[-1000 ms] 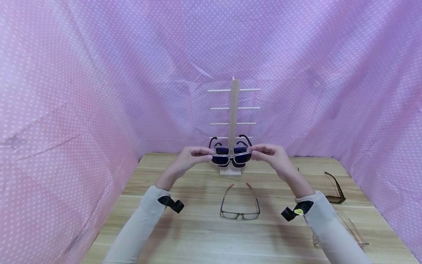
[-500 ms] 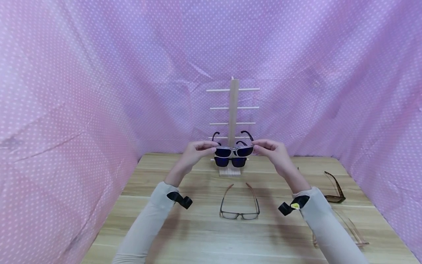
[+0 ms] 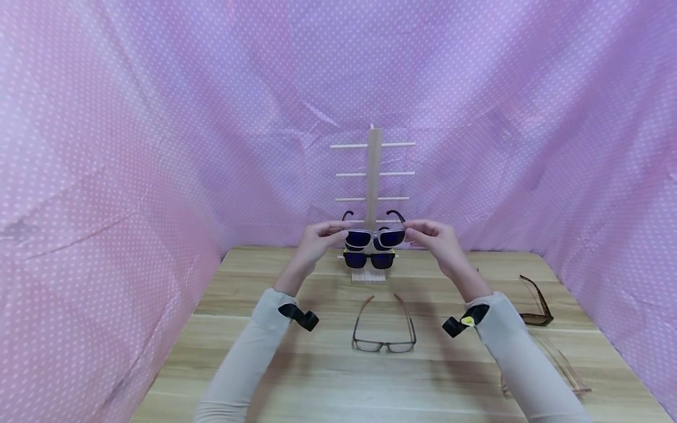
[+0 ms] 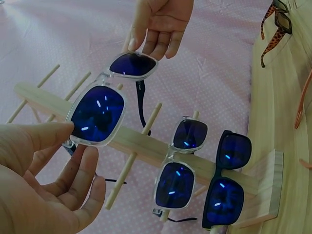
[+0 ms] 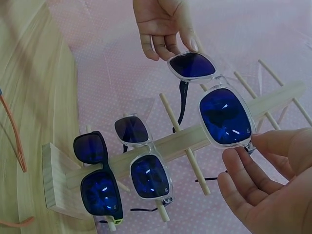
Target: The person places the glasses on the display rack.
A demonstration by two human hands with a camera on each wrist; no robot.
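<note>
My left hand pinches one end of a pair of clear-framed sunglasses with dark blue lenses. At the other end, my right hand pinches the hinge side between thumb and fingers. The pair is raised in front of the wooden display stand, its black temples pointing back toward a bare rung. Lower on the stand hang a second clear-framed pair of sunglasses and, beneath it, black-framed sunglasses. In the head view the held pair partly hides the second clear pair.
Eyeglasses with thin frames lie unfolded on the wooden table before the stand. Tortoiseshell sunglasses lie at the right. Pale-framed glasses are partly behind my right sleeve. A pink dotted cloth surrounds the table.
Both hands have raised the clear-framed sunglasses slightly up the stand. More of the black-framed pair below now shows. The glasses on the table have stayed put.
</note>
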